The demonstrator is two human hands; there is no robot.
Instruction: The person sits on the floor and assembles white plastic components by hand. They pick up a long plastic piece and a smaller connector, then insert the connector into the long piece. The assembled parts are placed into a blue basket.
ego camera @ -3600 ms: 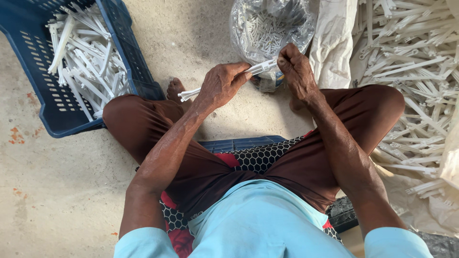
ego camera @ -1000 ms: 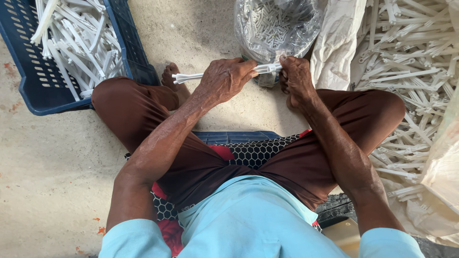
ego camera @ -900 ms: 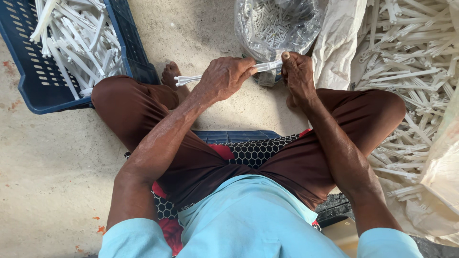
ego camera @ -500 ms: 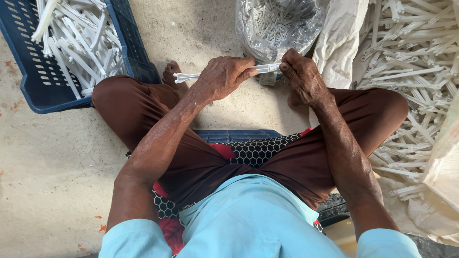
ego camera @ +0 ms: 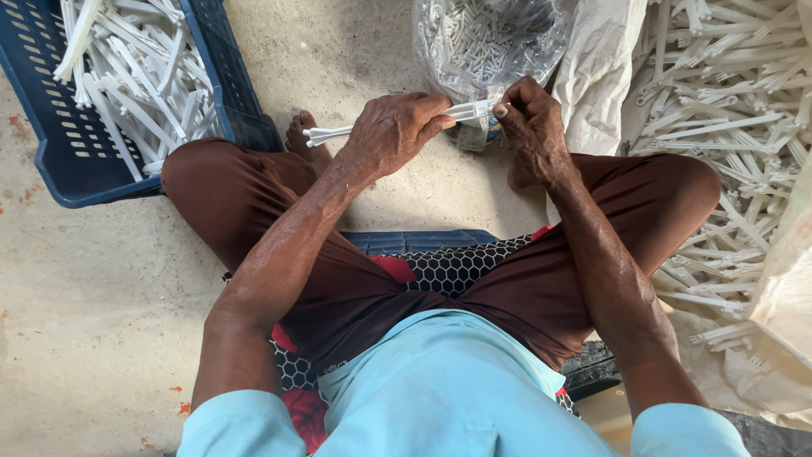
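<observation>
A blue crate [ego camera: 76,161] of white strips [ego camera: 135,76] sits on the concrete floor [ego camera: 85,322] at upper left. A clear bag [ego camera: 491,42] of small white pieces lies at top. A white sack [ego camera: 787,296] spreads at right.

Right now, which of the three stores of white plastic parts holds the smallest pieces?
The clear plastic bag beyond the hands; the blue crate and right-hand heap hold long strips.

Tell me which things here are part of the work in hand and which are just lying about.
In use: long white plastic strip, left hand, right hand, clear bag of small white pieces.
Lying about: blue plastic crate of strips, heap of white strips.
</observation>
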